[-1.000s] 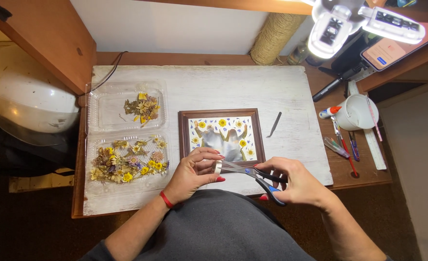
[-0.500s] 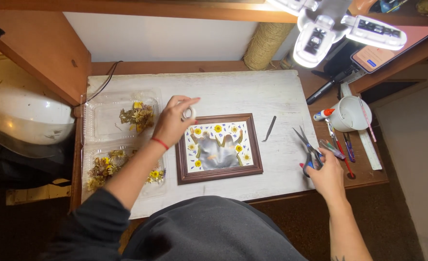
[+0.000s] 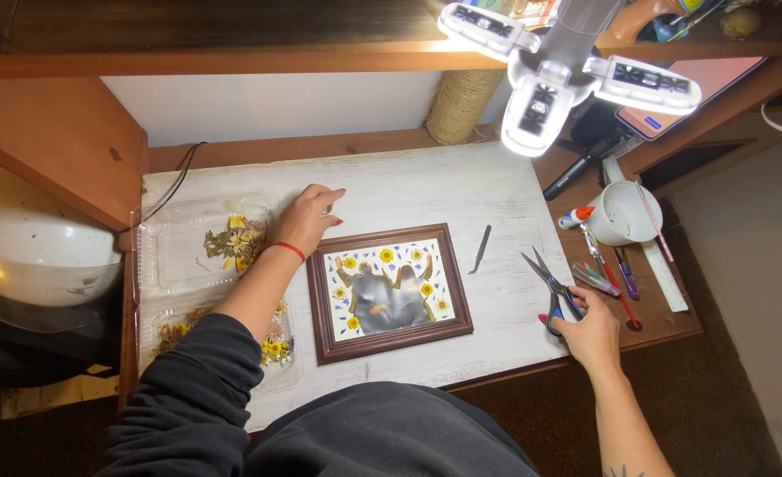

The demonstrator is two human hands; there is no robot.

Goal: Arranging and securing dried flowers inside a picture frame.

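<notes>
A brown wooden picture frame (image 3: 389, 291) lies flat on the white tabletop (image 3: 426, 190); it holds a grey picture ringed with yellow pressed flowers. My left hand (image 3: 305, 219) reaches past the frame's top left corner and rests on the table beside a clear tray of dried flowers (image 3: 232, 240). A small pale roll (image 3: 330, 209) shows at its fingertips. My right hand (image 3: 589, 331) is at the table's right edge, gripping the blue and red handles of scissors (image 3: 551, 287) whose blades are spread and lie on the table.
Dark tweezers (image 3: 480, 249) lie right of the frame. A second clear tray of dried flowers (image 3: 272, 346) sits under my left forearm. A white cup (image 3: 625, 212), glue bottle (image 3: 576, 217), pens (image 3: 604, 276) and ruler (image 3: 661, 258) crowd the right shelf. A lamp (image 3: 567, 75) hangs overhead.
Both hands have moved apart from in front of me. The left hand carried the small roll up to the table beside the flower tray, and the right hand brought the scissors down at the right edge.
</notes>
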